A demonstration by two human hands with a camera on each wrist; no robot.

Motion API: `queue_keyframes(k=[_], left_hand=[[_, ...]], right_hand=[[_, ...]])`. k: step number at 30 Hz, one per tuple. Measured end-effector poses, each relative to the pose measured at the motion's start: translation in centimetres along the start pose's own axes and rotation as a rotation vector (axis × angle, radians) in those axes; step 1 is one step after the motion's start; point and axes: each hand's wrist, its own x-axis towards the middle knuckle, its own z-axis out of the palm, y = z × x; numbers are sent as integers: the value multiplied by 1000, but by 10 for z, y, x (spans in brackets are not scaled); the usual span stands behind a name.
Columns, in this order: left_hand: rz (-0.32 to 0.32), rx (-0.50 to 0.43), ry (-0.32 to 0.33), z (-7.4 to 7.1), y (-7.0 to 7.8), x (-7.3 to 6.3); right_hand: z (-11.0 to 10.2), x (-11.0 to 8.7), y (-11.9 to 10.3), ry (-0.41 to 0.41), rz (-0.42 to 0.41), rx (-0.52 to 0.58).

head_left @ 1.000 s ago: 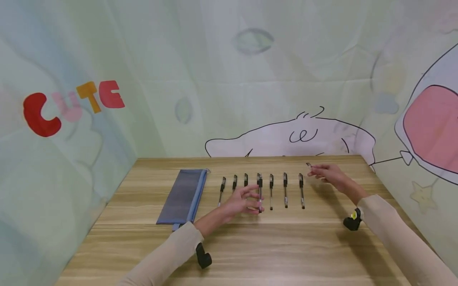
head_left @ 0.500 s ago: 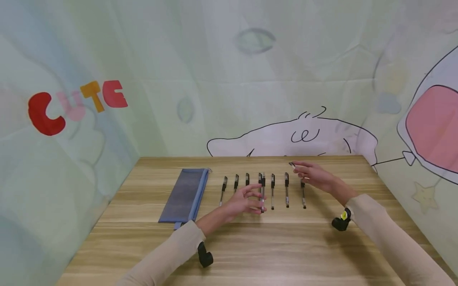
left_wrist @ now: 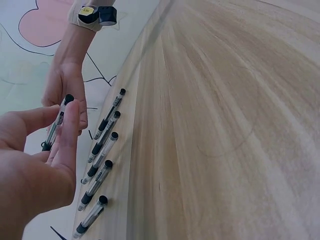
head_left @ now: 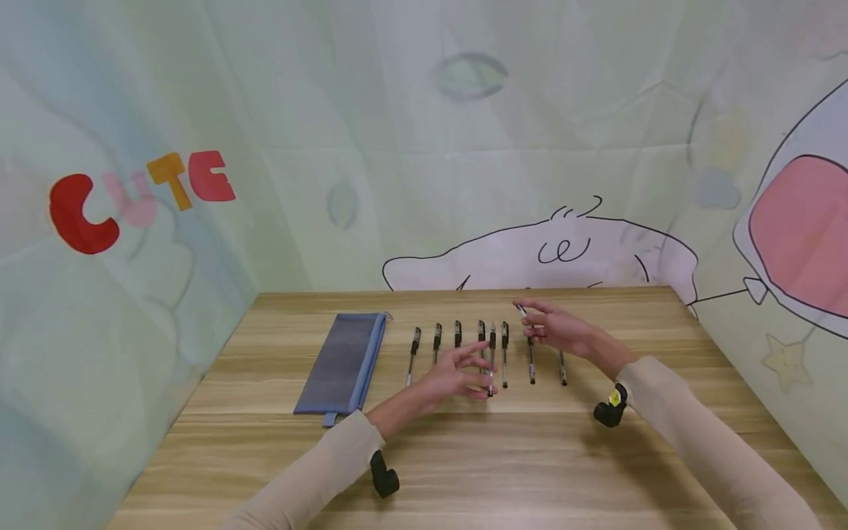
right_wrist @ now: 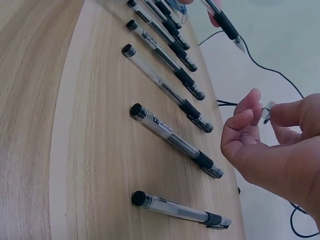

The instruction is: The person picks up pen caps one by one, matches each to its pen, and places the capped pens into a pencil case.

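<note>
My left hand (head_left: 457, 372) pinches a gel pen (head_left: 492, 357) over the row of pens. In the right wrist view that pen (right_wrist: 227, 26) has a bare pointed tip beyond its black grip. Back and to the right, my right hand (head_left: 562, 331) pinches a small clear pen cap (right_wrist: 266, 112) with a dark clip between thumb and fingers. Capped black gel pens (head_left: 505, 353) lie side by side on the table, clips toward the back. The left hand hides parts of some, and the right hand overlaps the ends of the rightmost two.
A blue-grey mesh zip pouch (head_left: 341, 364) lies flat left of the pens on the wood-grain table (head_left: 464, 464). A cartoon-printed curtain (head_left: 318, 184) hangs behind the table's back edge. Both wrists carry small black cameras (head_left: 384, 475).
My right hand has moved left with the cap, closing in on the left hand. The left hand has shifted slightly right with its pen.
</note>
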Motion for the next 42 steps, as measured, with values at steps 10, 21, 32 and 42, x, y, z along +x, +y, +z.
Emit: queue_keyframes(k=[10, 21, 32, 42], left_hand=[[-3, 5, -12, 1, -2, 2], [4, 13, -41, 3, -6, 3], [11, 27, -58, 5, -8, 3], [11, 38, -46, 7, -9, 2]], right_hand=[[5, 4, 4, 52, 7, -16], [14, 9, 2, 158, -66, -153], [17, 11, 1, 159, -76, -126], [21, 10, 4, 111, -62, -140]])
